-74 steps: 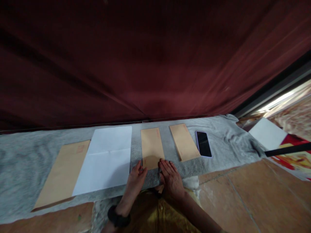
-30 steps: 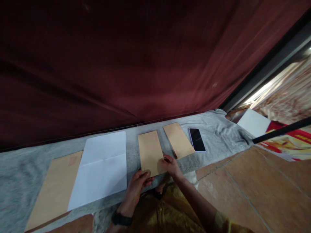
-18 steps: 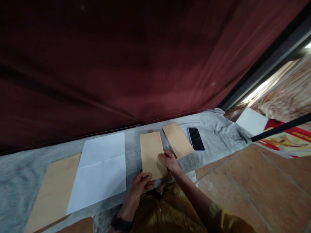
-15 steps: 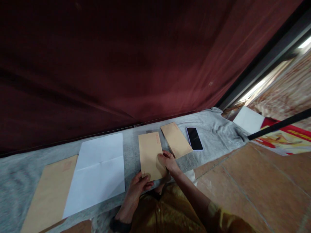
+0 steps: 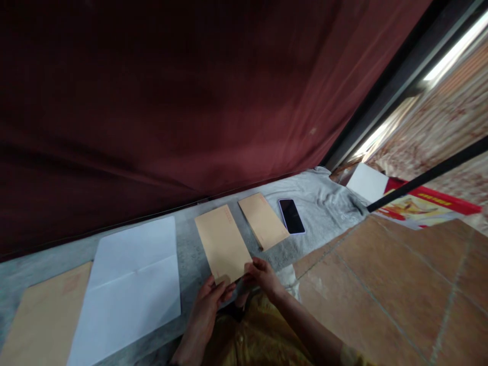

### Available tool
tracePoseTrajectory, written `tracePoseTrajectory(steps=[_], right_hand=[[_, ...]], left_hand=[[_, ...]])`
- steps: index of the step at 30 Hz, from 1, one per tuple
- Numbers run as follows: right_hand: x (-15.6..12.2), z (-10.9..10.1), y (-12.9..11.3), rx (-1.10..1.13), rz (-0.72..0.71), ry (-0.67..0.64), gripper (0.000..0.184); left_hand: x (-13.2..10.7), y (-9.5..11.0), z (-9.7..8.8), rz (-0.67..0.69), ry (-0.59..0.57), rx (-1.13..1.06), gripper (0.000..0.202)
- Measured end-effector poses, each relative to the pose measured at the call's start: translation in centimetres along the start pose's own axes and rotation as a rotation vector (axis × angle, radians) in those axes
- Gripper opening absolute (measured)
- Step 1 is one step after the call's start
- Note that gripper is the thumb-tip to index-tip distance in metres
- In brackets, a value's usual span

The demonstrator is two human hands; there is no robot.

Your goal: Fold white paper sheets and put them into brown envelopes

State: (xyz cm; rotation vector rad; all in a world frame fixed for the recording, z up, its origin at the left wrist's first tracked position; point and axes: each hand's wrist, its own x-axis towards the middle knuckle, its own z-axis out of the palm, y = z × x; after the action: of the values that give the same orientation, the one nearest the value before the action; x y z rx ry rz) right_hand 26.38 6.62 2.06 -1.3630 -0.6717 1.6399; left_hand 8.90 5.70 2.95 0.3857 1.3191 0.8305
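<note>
My left hand and my right hand both pinch the near end of a small brown envelope, which is lifted a little off the grey cloth. The fingers of both hands are closed on its bottom corners. Left of it lies a creased white sheet of paper. A second small stack of brown envelopes rests just to the right, with a dark phone beside it.
A large brown envelope lies at the far left. A dark red curtain hangs behind the cloth. Brown floor tiles spread to the right, with a white sheet, a red printed sheet and a black rod.
Both hands went from lying flat by the small brown envelope to gripping its near end and raising it. The view has swung to the right.
</note>
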Motion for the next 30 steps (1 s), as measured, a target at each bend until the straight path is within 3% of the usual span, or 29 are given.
tracePoseTrajectory(steps=[5,8,11,14,18,21,25,30], right_hand=[[0.4,-1.2,-0.7,-0.089,-0.147,0.025,0.046],[0.8,-2.8,-2.3,-0.237,-0.281,0.034,0.037],[1.5,-4.9,-4.4,-0.370,-0.397,0.149,0.032],[2.2,-7.3,-6.2,-0.497,-0.455,0.335,0.042],[2.4,-10.1,-7.3,-0.641,-0.433,0.470,0.052],[2.0,-11.5,-7.1,-0.721,-0.389,0.569,0.056],[1.4,-12.7,-6.0,-0.744,-0.357,0.634,0.057],[1.1,-13.3,-4.4,-0.703,-0.373,0.575,0.054]], left_hand=[[-0.3,1.0,0.4,0.086,-0.019,0.038,0.048],[-0.4,2.6,1.7,0.169,-0.033,0.081,0.042],[0.1,4.1,4.3,0.251,-0.115,0.149,0.035],[1.2,5.1,7.8,0.289,-0.177,0.189,0.031],[2.8,5.1,12.2,0.278,-0.205,0.145,0.032],[3.8,4.4,14.2,0.279,-0.204,0.133,0.032],[4.9,3.7,15.0,0.280,-0.186,0.125,0.033],[5.6,3.3,14.6,0.277,-0.160,0.139,0.032]])
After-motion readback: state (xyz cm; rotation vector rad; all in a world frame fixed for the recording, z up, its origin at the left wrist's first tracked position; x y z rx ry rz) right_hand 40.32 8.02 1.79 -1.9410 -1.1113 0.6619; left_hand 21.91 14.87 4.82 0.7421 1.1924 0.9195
